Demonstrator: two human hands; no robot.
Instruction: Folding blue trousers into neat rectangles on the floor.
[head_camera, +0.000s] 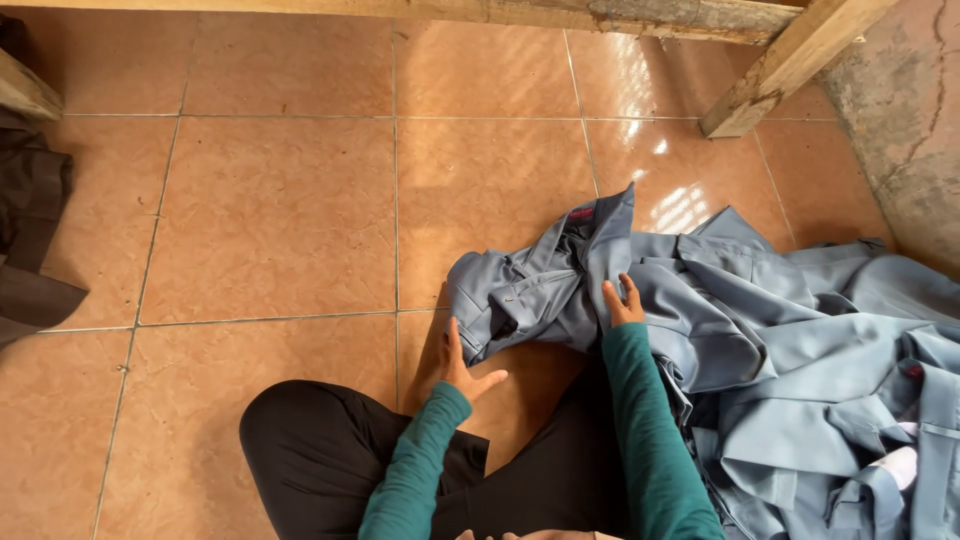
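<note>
Glossy terracotta tiles (270, 215) underlie both hands (462, 370) (622, 302) touching crumpled blue-grey shirt (545, 290).

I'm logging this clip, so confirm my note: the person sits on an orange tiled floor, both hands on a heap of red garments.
One detail is wrong: the garments are grey-blue, not red. The head view shows the left hand at the heap's edge, the right hand on the cloth, and the orange tiled floor beneath.

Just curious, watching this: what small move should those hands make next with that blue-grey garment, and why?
Probably draw the bunched garment onto the bare tile floor and flatten it: the right hand already pinches its fold, the left hand is open beside it.
</note>
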